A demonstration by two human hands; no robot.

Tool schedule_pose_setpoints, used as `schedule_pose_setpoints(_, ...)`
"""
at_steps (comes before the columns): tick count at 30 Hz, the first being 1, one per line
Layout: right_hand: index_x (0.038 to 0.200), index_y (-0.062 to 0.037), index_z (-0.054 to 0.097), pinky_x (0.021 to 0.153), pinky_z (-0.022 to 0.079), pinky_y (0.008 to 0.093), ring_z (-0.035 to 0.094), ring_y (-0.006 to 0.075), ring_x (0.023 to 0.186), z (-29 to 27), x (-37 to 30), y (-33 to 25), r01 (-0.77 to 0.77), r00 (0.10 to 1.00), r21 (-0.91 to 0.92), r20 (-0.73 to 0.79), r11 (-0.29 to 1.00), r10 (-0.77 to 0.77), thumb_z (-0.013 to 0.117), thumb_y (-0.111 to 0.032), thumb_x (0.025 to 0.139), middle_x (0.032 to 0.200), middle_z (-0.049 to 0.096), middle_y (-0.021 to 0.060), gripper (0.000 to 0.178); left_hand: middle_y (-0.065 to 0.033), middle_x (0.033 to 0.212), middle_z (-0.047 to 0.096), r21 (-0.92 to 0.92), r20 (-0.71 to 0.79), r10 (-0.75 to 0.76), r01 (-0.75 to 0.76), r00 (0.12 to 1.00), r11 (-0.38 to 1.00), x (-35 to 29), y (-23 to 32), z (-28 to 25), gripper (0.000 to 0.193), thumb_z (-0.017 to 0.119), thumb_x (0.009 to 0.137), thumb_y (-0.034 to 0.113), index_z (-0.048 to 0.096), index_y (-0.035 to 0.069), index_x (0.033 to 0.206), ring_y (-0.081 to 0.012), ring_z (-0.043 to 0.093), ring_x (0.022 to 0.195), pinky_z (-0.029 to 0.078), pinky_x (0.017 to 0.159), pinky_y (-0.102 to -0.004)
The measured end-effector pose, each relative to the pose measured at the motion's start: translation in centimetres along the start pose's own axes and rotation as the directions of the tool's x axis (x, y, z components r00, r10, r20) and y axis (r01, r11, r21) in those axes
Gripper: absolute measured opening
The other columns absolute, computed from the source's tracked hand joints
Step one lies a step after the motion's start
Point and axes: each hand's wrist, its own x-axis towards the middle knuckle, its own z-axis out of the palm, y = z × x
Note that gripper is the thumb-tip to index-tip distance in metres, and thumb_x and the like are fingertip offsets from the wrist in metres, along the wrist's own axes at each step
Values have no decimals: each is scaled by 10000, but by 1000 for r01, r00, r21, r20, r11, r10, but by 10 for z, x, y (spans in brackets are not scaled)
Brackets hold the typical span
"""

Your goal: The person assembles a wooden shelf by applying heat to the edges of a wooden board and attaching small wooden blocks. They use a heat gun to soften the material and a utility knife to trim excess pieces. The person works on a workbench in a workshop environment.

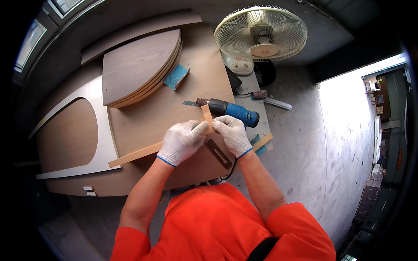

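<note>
Both hands wear white knit gloves and meet near the front of the wooden table. A thin, light-brown strip stands up between them. My left hand pinches it from one side, and my right hand has closed fingertips at its lower part. From under the left hand a long, narrow wood-coloured piece runs out to the left; whether it joins the strip is hidden. Just beyond the right hand lies a blue and black heat gun. A dark slotted plate rests below the hands.
Curved wooden panels are stacked at the far left, with a blue sanding-block-like piece beside them. A white frame lies left. An electric fan stands at the back right. A wooden piece sits right of my wrist.
</note>
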Motion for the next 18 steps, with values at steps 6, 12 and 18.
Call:
schedule_pose_setpoints(6, 1054, 2, 761, 761, 523, 265, 606, 67, 820, 5, -6, 1, 51, 999, -94, 5, 994, -51, 707, -149, 1044, 875, 694, -5, 160, -94, 948, 696, 88, 45, 64, -67, 997, 994, -4, 2, 3, 308, 801, 863, 139, 723, 131, 1160, -326, 723, 806, 597, 687, -457)
schedule_pose_setpoints(12, 1087, -1, 756, 762, 515, 257, 598, 58, 842, 3, -6, 10, 24, 1000, -18, 5, 1000, -24, 692, -147, 1054, 904, 684, -17, 163, -93, 919, 683, 113, 46, 90, -95, 995, 989, -8, 0, 7, 297, 786, 869, 124, 720, 117, 1158, -314, 718, 784, 594, 672, -454)
schedule_pose_setpoints(18, 1036, 2, 763, 810, 530, 256, 639, 84, 891, -5, 7, 8, -3, 997, 60, 76, 998, -1, 716, -134, 1015, 966, 724, -6, 146, -92, 915, 687, 140, 44, 106, -112, 993, 984, -8, -2, 10, 300, 784, 878, 128, 720, 120, 1171, -314, 717, 781, 593, 666, -449)
